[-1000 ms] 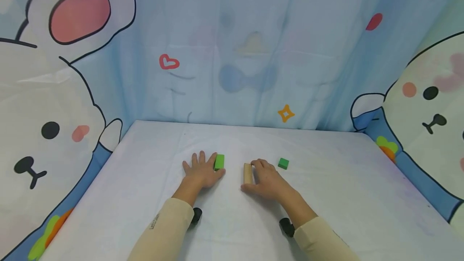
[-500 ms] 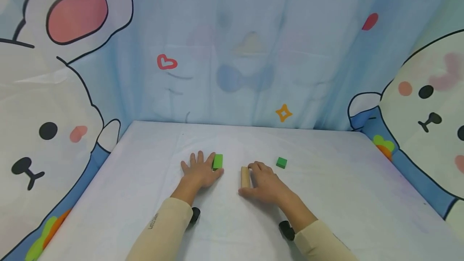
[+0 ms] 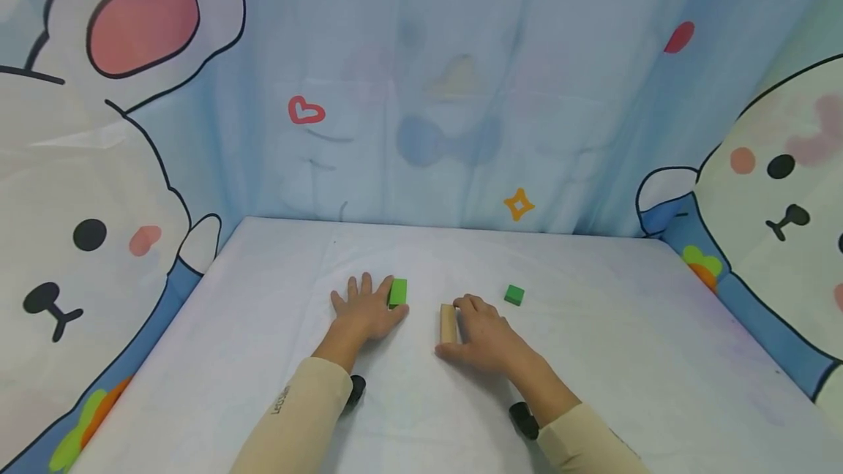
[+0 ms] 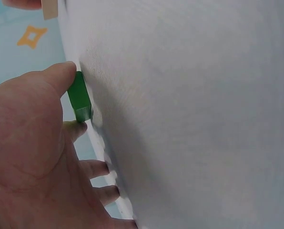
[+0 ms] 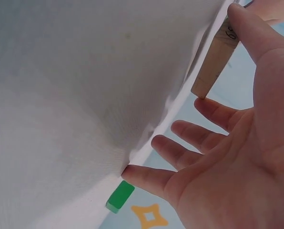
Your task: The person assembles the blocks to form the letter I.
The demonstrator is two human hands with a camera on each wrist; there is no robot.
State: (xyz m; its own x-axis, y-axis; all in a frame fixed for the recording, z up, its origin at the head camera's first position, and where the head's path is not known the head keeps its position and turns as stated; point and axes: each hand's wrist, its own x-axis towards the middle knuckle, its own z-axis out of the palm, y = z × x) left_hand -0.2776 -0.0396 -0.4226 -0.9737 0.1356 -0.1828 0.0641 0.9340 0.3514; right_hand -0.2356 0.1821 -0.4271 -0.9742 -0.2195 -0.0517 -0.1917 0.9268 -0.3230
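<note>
My left hand rests low on the white cloth with its fingers spread, pinching a bright green block between thumb and index finger. In the left wrist view, this green block spans from the thumb tip to the index fingertip. To its right, my right hand holds a long natural wooden block by its two ends. The right wrist view shows the wooden block between thumb and index finger, a dark handwritten mark near the thumb. The other fingers are bent above the cloth.
A small darker green block lies on the cloth beyond my right hand, near the little finger in the right wrist view. The white-covered table ends at a blue curtain printed with cartoon animals.
My right hand and the wooden block have shifted slightly toward the person. The left hand and its green block stay in place, as does the small darker green block.
</note>
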